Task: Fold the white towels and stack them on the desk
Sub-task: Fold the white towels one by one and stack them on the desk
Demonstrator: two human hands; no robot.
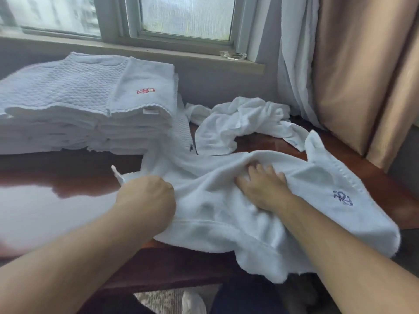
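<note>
A white towel with a dark blue embroidered mark (226, 214) lies spread and rumpled across the front of the dark wooden desk (68, 168), its near edge hanging over the desk's front. My left hand (147, 196) is curled into a fist and grips the towel's left edge. My right hand (263, 186) lies on the middle of the towel, its fingertips tucked under a raised fold. A tall stack of folded white towels (90, 109) stands at the back left. Behind the spread towel sits a crumpled white towel (240, 123).
A window sill (158, 53) runs behind the desk, with a clear glass object (233, 55) on it. White and tan curtains (353, 75) hang at the right. The desk's left front is bare and glossy. A shoe (193, 302) shows on the floor below.
</note>
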